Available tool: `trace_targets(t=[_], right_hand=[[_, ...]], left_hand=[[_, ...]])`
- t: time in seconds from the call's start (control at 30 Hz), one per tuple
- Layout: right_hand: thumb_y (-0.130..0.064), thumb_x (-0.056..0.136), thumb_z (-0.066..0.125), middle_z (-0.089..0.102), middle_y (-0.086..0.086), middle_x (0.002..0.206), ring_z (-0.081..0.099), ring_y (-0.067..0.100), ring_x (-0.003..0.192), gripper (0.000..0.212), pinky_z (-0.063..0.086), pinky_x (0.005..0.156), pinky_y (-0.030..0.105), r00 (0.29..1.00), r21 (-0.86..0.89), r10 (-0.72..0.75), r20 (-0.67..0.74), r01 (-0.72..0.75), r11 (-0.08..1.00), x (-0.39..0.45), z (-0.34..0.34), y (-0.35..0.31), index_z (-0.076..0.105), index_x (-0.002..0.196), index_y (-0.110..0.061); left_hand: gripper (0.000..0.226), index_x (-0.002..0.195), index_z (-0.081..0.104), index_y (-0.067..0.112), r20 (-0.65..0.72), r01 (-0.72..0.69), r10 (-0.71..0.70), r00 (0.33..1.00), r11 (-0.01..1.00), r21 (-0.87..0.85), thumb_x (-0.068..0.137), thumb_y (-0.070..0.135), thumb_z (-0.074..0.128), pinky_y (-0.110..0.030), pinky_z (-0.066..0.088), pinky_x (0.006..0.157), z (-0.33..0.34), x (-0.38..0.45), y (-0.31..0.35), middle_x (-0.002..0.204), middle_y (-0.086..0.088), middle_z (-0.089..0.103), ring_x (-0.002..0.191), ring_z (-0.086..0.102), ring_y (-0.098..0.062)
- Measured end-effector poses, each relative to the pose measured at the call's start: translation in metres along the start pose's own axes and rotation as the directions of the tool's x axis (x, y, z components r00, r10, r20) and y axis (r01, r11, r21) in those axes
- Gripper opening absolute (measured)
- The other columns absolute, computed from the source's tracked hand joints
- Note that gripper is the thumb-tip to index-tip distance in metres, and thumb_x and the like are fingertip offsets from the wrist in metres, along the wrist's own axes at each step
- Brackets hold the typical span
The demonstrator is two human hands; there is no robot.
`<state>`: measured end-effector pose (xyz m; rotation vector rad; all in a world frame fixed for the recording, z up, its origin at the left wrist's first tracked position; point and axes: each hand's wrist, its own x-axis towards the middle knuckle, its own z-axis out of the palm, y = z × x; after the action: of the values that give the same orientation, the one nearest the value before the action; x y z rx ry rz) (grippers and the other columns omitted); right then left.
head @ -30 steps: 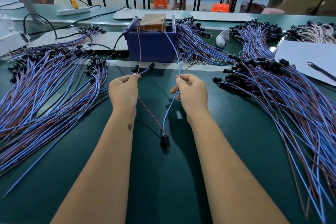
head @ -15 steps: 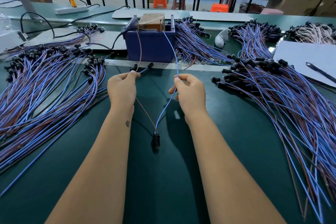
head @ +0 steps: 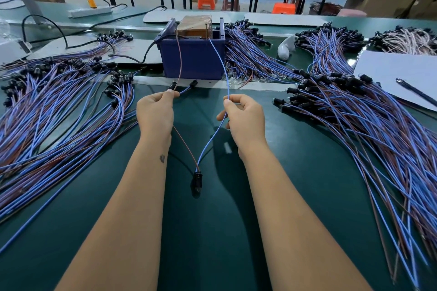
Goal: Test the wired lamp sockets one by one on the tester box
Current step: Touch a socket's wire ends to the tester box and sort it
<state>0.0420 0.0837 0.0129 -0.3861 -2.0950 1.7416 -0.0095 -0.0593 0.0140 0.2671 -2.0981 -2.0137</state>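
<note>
head cam | looks forward-down | close over table (head: 212, 243) | 1 view

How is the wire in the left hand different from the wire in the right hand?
The brown wire is pinched by the left hand; the blue wire is pinched by the right hand. They go up to opposite sides of the tester box. Both run down to one black socket.
</note>
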Motion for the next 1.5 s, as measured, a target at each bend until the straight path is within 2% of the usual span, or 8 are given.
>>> trace_targets(t=[0.13, 0.53, 0.97, 1.1, 1.2, 1.3, 1.4, 1.5], right_hand=[[-0.023, 0.097, 0.053, 0.066, -0.010, 0.057, 0.052, 0.010, 0.061, 0.011, 0.051, 0.067, 0.035, 1.000, -0.001, -0.002, 0.000, 0.002, 1.000, 0.000, 0.000, 0.000, 0.061, 0.091, -0.027], [-0.023, 0.097, 0.053, 0.066, -0.012, 0.056, 0.062, 0.013, 0.073, 0.012, 0.055, 0.078, 0.044, 1.000, -0.018, 0.004, -0.003, -0.005, 1.000, 0.001, 0.003, 0.001, 0.062, 0.091, -0.029], [-0.023, 0.097, 0.053, 0.066, -0.009, 0.059, 0.065, 0.015, 0.078, 0.012, 0.056, 0.076, 0.041, 1.000, -0.026, 0.001, 0.009, -0.001, 1.000, -0.001, 0.001, 0.000, 0.063, 0.093, -0.028], [-0.023, 0.097, 0.052, 0.066, -0.006, 0.060, 0.055, 0.003, 0.056, 0.011, 0.046, 0.059, 0.031, 0.998, -0.024, -0.050, -0.043, 0.049, 0.999, -0.003, 0.002, -0.002, 0.063, 0.095, -0.024], [-0.021, 0.094, 0.053, 0.061, -0.006, 0.061, 0.055, 0.011, 0.055, 0.016, 0.045, 0.056, 0.031, 0.985, -0.049, -0.149, -0.087, 0.146, 0.988, -0.006, 0.006, -0.004, 0.059, 0.085, -0.033], [-0.019, 0.092, 0.055, 0.052, -0.010, 0.057, 0.046, 0.011, 0.054, 0.014, 0.040, 0.056, 0.031, 0.981, -0.079, -0.195, -0.007, 0.194, 0.978, -0.007, 0.011, -0.003, 0.064, 0.086, -0.029], [-0.019, 0.092, 0.059, 0.050, -0.010, 0.055, 0.044, 0.010, 0.054, 0.011, 0.037, 0.058, 0.029, 0.973, -0.137, -0.215, 0.088, 0.226, 0.965, -0.006, 0.015, 0.000, 0.068, 0.089, -0.022], [-0.020, 0.092, 0.059, 0.050, -0.010, 0.055, 0.045, 0.012, 0.055, 0.010, 0.037, 0.058, 0.029, 0.970, -0.130, -0.216, 0.109, 0.230, 0.965, -0.005, 0.015, 0.002, 0.069, 0.090, -0.022]], left_hand=[[0.024, 0.083, 0.074, 0.023, -0.003, 0.008, -0.008, 1.000, 1.000, 0.001, 0.097, 0.028, 0.055, -0.026, 0.027, 0.049, 0.000, 0.002, -0.001, 0.082, -0.006, 0.049, 0.050, 0.024, -0.014], [0.022, 0.079, 0.073, 0.026, 0.003, 0.012, -0.012, 1.000, 1.000, 0.003, 0.094, 0.028, 0.057, -0.027, 0.025, 0.051, 0.001, 0.003, -0.002, 0.079, -0.007, 0.046, 0.050, 0.024, -0.015], [0.023, 0.079, 0.072, 0.028, 0.007, 0.009, -0.009, 1.000, 1.000, 0.025, 0.096, 0.028, 0.057, -0.026, 0.028, 0.051, 0.001, 0.003, -0.002, 0.081, -0.007, 0.046, 0.051, 0.027, -0.013], [0.022, 0.081, 0.074, 0.026, 0.006, 0.016, -0.016, 1.000, 1.000, 0.012, 0.095, 0.029, 0.057, -0.025, 0.029, 0.050, 0.000, 0.004, -0.003, 0.077, -0.003, 0.049, 0.050, 0.028, -0.012], [0.019, 0.085, 0.076, 0.024, 0.063, 0.021, -0.020, 0.998, 1.000, -0.022, 0.093, 0.027, 0.060, -0.019, 0.029, 0.043, 0.000, 0.002, -0.002, 0.066, 0.009, 0.053, 0.045, 0.031, -0.009], [0.020, 0.082, 0.075, 0.023, 0.208, 0.020, -0.003, 0.978, 0.996, -0.083, 0.095, 0.023, 0.060, -0.017, 0.030, 0.039, 0.006, -0.007, 0.001, 0.056, 0.013, 0.050, 0.040, 0.034, -0.006], [0.018, 0.085, 0.075, 0.024, 0.318, -0.010, 0.027, 0.948, 0.998, -0.055, 0.096, 0.023, 0.061, -0.014, 0.039, 0.044, 0.013, -0.017, 0.004, 0.054, 0.019, 0.058, 0.042, 0.048, 0.000], [0.015, 0.088, 0.075, 0.023, 0.330, -0.016, 0.031, 0.943, 0.999, -0.049, 0.095, 0.023, 0.062, -0.011, 0.040, 0.046, 0.014, -0.021, 0.006, 0.055, 0.020, 0.060, 0.045, 0.050, 0.005]])
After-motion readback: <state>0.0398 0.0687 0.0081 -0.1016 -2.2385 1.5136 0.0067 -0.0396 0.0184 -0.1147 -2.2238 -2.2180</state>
